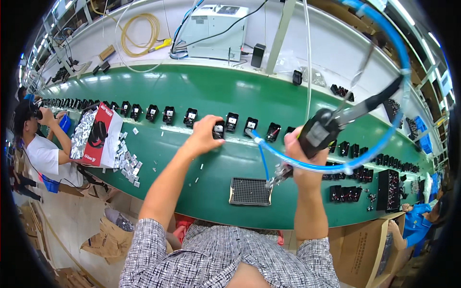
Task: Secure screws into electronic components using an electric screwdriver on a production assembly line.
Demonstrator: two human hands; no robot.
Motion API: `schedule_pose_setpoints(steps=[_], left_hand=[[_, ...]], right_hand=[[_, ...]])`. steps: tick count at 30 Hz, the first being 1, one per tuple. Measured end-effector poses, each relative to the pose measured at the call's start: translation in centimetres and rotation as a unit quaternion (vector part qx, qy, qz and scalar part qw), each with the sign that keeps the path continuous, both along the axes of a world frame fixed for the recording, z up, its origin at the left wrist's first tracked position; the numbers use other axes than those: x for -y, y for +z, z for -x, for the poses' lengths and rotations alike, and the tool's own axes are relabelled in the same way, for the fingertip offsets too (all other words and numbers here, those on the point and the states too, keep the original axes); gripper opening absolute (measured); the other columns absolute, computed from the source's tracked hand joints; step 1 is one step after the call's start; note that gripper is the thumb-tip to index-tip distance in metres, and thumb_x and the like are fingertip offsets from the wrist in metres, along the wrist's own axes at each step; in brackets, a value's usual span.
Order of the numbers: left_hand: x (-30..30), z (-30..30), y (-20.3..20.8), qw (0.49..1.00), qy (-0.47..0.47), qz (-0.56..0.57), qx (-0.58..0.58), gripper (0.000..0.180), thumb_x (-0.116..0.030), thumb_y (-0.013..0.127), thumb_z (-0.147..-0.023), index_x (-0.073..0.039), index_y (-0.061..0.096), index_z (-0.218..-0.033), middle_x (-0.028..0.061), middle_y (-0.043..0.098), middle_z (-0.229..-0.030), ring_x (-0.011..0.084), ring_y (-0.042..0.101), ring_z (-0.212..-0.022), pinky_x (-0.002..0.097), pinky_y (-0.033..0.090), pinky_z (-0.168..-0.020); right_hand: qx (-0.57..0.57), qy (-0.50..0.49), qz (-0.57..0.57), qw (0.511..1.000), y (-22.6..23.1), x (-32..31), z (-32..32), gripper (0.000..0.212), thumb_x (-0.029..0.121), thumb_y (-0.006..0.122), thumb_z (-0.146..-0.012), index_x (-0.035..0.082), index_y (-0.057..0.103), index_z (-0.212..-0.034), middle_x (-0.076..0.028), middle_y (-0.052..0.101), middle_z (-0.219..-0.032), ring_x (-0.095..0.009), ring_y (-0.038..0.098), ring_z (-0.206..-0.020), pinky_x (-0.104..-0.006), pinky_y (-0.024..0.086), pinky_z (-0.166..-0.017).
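Note:
My left hand (205,137) closes its fingers and thumb round a small black housing (219,128) in the row on the green table. A bright part shows inside that housing. In my right hand (303,165) is a black power screwdriver (318,133), raised over the table and tilted. A blue air hose (307,165) loops in front of this hand, and its thin end reaches the row near another black housing (250,126). Below the raised tool lies a shallow tray with a black perforated insert (249,191).
At the left, a red and white box (103,137) holds silver metal plates, with loose plates (128,165) beside it. More black housings (345,193) stand at the right. A white machine (216,31) sits on the back shelf. A person (41,144) works at far left, another (418,221) at far right.

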State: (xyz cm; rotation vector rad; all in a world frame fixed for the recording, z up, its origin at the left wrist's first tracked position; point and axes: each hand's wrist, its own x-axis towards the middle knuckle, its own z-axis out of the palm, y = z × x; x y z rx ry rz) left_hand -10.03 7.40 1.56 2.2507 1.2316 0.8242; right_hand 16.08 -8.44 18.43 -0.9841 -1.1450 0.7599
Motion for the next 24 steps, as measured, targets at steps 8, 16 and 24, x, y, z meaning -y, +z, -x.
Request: schedule_pose_setpoints(steps=[8,16,24], left_hand=[[-5.4,1.2,-2.1,0.985,0.013,-0.077,-0.154,0.078,-0.023,0.087,-0.070,-0.010,0.055,-0.140,0.0118,0.061,-0.134,0.0307,0.058,-0.125,0.0481,0.039,-0.110],[-4.3,-3.1,-1.2,0.963,-0.006,-0.154,-0.220,0.079,-0.025,0.089,-0.070,-0.011,0.054,-0.140,0.0100,0.057,-0.139,0.0277,0.057,-0.125,0.0500,0.035,-0.111],[6.5,-5.7,-1.8,0.993,-0.109,0.037,0.030,0.083,-0.028,0.091,-0.069,-0.011,0.053,-0.141,0.0091,0.057,-0.139,0.0279,0.057,-0.121,0.0447,0.033,-0.109]], right_hand=[[-0.052,-0.026,0.080,0.995,-2.4,2.6,-0.9,0.015,0.006,0.078,-0.089,0.004,0.068,-0.099,-0.003,0.069,-0.082,-0.010,0.060,-0.069,-0.0239,0.048,-0.061],[0.018,-0.054,0.058,0.997,-2.9,2.9,-0.5,0.008,0.006,0.071,-0.090,0.003,0.066,-0.095,-0.002,0.062,-0.070,-0.010,0.053,-0.051,-0.0229,0.043,-0.047],[-0.064,-0.018,0.033,0.997,-0.6,0.2,1.0,0.013,0.002,0.070,-0.091,0.003,0.066,-0.103,-0.001,0.063,-0.073,-0.009,0.056,-0.054,-0.0218,0.042,-0.048]])
